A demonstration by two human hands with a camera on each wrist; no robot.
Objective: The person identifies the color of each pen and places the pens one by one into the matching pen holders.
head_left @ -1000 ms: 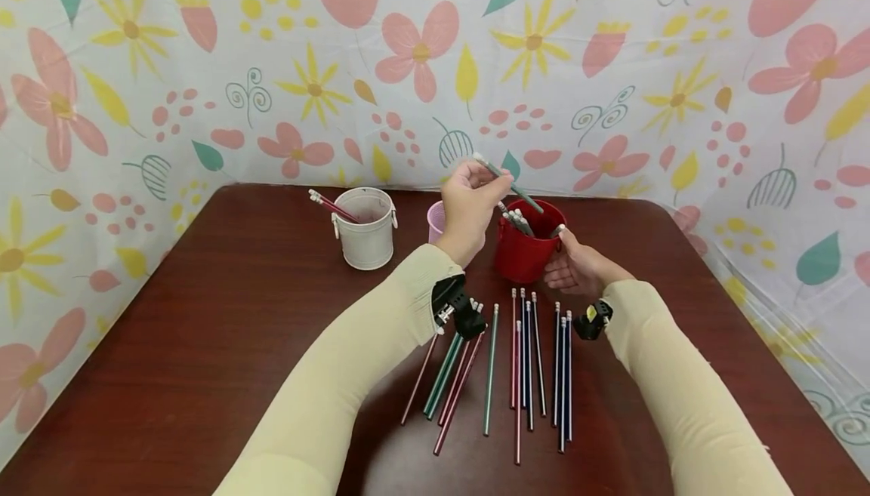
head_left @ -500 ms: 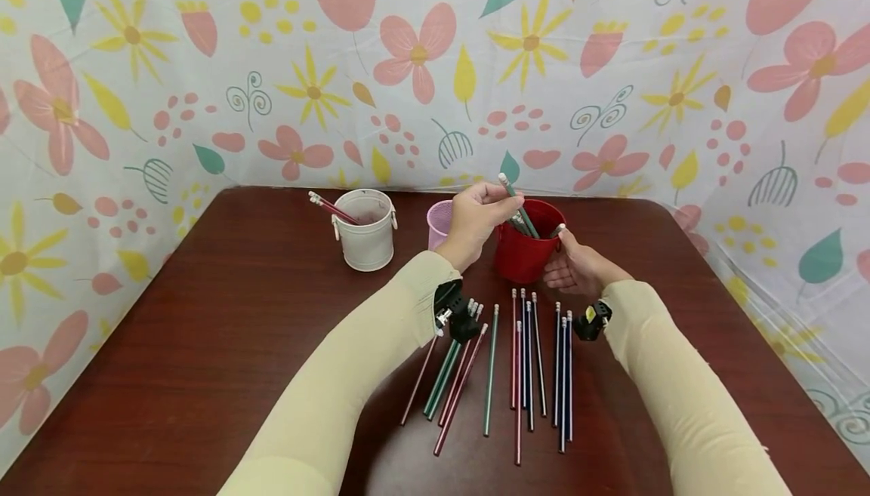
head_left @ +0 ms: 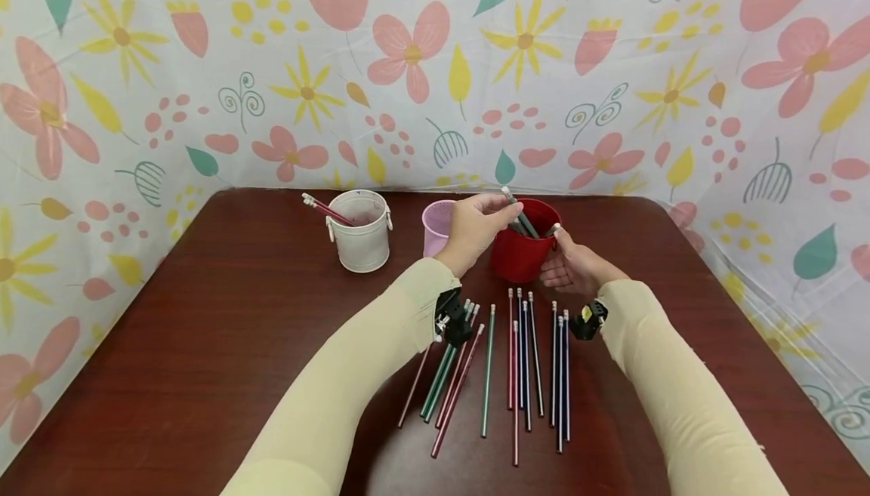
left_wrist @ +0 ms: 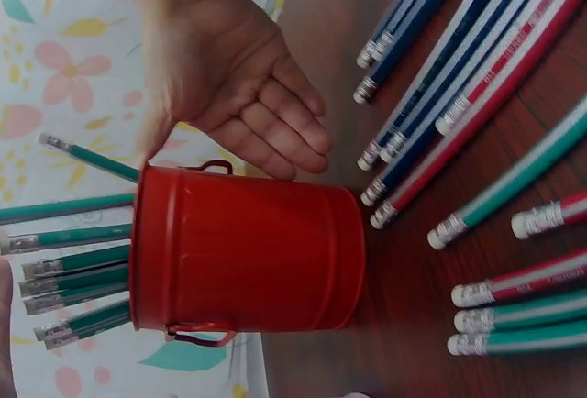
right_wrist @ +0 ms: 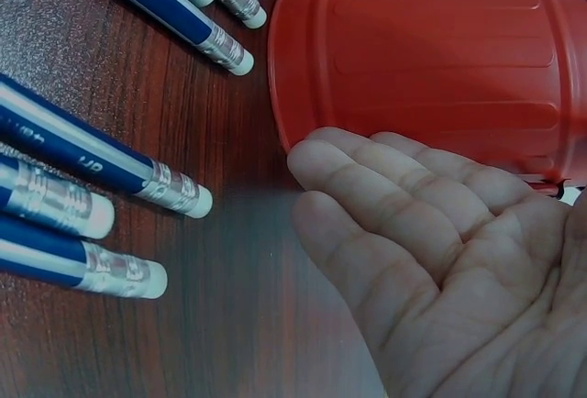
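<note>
Head view bright, evenly lit; pale glare on the table [head_left: 401, 469] near the bottom edge. Both wrist views dimmer, softer (bluish cast too). Left wrist: right hand [left_wrist: 240, 77] looks shaded. Right wrist: hazy sheen on the table.

Room spreads across the left of the table [head_left: 224, 315], and a gap opens between white bucket [head_left: 363, 243] and pink cup [head_left: 435, 235]. The red bucket [head_left: 518, 258] is hemmed in — loose pencils [head_left: 488, 375] in front, left hand [head_left: 476, 228] and right hand [head_left: 576, 266] flanking it.
</note>
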